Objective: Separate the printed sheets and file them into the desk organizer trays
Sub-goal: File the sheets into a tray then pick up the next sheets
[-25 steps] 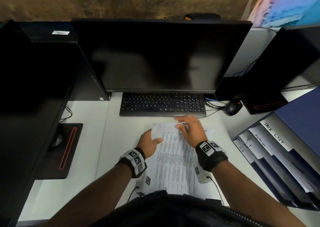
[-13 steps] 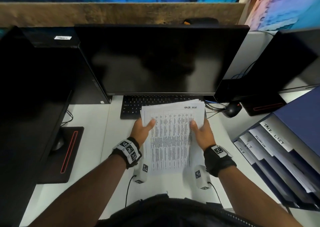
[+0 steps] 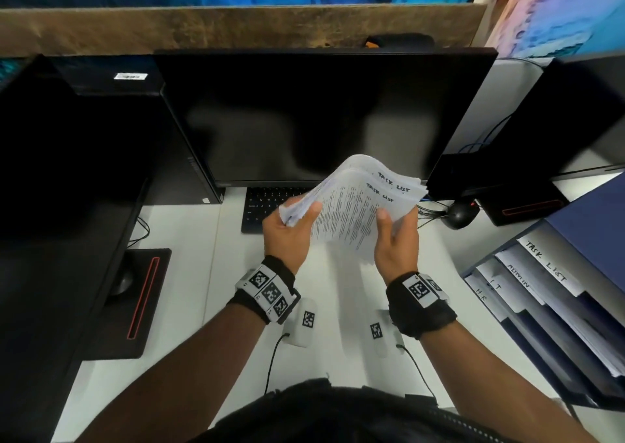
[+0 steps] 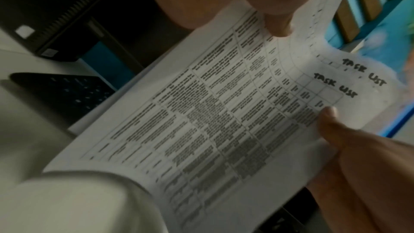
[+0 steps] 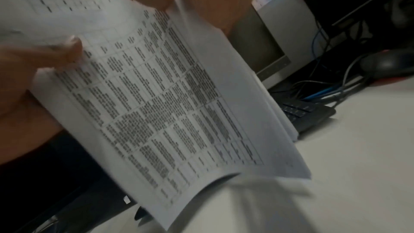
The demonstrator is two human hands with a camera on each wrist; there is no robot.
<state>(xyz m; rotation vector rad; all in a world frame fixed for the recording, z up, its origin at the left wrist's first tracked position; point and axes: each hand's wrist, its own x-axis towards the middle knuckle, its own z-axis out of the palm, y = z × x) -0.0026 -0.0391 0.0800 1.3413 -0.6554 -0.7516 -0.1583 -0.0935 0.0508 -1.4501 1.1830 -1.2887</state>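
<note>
Both hands had the printed sheets [image 3: 351,212] lifted higher off the desk [image 3: 189,290] than before — left hand [image 3: 287,236] and right hand [image 3: 395,239] pinching opposite edges, top pages fanned apart.

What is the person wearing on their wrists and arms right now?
Both forearms are bare, no sleeves. Each wrist carries a black band: the left band has three white square-coded tags, the right band one. Thin black cables trail from white tagged pods beneath.

Your desk [image 3: 189,273] carries a dark monitor [image 3: 321,114], black keyboard [image 3: 267,205] below it, black mouse [image 3: 460,214] at right among cables.
</note>
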